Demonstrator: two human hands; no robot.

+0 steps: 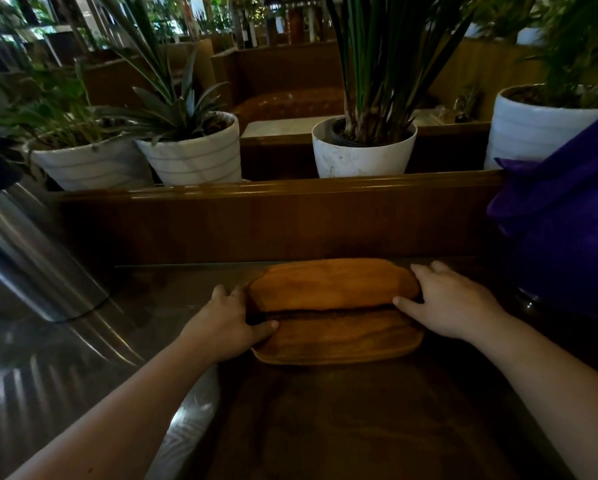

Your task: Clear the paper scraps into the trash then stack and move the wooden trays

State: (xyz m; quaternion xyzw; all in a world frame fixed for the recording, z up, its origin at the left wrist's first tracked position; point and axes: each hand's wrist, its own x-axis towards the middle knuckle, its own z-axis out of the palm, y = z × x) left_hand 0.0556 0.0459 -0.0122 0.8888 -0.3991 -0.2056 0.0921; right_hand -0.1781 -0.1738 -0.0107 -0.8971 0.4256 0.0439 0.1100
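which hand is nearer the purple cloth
Right. The right hand grips the wooden trays' right end, just short of the purple cloth; the left hand holds the far end.

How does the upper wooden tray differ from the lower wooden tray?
The upper wooden tray looks lighter orange-brown; the lower wooden tray looks darker. The upper one sits tilted and set back, gripped at its ends by left hand and right hand; the lower lies flat. Both have rounded corners.
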